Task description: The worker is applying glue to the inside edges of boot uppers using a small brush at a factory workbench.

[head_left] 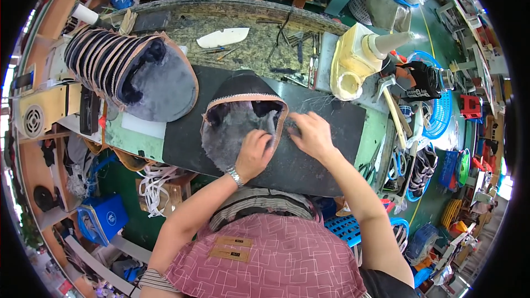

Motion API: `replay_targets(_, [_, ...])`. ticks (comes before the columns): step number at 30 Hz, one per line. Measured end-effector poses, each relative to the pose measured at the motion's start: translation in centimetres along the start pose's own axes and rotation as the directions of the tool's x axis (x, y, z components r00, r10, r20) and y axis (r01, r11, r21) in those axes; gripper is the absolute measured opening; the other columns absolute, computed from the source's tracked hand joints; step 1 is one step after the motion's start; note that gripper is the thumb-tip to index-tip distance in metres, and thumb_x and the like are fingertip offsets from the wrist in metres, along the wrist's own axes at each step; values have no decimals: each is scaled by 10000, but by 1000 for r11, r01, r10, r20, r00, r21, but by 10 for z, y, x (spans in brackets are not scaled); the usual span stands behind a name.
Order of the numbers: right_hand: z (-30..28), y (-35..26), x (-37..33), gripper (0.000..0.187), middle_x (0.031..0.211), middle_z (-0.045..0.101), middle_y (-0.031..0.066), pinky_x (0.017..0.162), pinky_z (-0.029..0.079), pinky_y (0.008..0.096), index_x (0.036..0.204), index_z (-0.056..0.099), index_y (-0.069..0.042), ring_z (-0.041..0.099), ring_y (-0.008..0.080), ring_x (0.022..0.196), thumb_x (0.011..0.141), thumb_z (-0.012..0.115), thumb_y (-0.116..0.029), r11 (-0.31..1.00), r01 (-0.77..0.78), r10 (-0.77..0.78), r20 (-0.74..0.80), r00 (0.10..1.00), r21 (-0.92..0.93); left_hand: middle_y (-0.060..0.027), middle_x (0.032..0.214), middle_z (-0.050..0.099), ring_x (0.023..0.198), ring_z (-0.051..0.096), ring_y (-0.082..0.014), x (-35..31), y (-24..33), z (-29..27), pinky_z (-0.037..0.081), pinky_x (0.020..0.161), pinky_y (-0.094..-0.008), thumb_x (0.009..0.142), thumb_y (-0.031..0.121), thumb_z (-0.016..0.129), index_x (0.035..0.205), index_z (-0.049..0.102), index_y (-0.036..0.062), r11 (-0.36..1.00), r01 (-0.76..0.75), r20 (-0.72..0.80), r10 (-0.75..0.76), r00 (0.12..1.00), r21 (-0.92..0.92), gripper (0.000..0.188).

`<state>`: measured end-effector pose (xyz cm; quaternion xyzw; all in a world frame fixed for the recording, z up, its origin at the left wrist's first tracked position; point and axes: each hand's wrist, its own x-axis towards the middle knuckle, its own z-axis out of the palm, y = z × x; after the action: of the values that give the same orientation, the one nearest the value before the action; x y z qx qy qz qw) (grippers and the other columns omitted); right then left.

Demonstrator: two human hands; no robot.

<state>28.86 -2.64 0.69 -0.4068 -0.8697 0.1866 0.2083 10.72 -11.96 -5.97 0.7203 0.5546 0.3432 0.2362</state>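
A slipper (238, 132) with a dark upper, a tan stitched edge and grey fluffy lining lies on a black mat (331, 154) in front of me, its mouth toward me. My left hand (255, 155), with a metal watch at the wrist, has its fingers bent into the fluff, gripping the lining by the right side of the mouth. My right hand (313, 135) is just right of the slipper's edge, thumb and forefinger apart, with nothing visible between them. The left fingertips are partly hidden by the fluff.
A row of similar nested slippers (160, 85) lies at the left. Behind the mat are a white cut-out piece (223, 38) and several hand tools (301, 47). A yellowish machine with a cone (353, 58) and a hammer (393, 107) are at the right. A blue bin (107, 218) stands lower left.
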Motion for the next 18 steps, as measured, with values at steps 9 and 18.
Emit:
replay_targets(9, [38, 38, 58, 131, 684, 579, 102, 620, 454, 394, 806, 599, -91, 556, 286, 704, 680, 591, -128, 995, -96, 97, 77, 992, -10, -183, 1247, 414, 1122, 392, -312, 24, 6, 9, 313, 919, -420, 747, 355, 573, 1208, 396, -40, 917, -140, 203, 67, 977, 372, 632])
replay_targets(18, [24, 28, 60, 318, 742, 628, 124, 658, 490, 394, 972, 645, -195, 617, 287, 740, 672, 559, -130, 965, 200, -73, 556, 828, -171, -148, 1051, 513, 976, 477, -285, 56, -16, -10, 407, 807, -367, 723, 180, 585, 1060, 497, 1, 994, 17, 330, -52, 943, 108, 391])
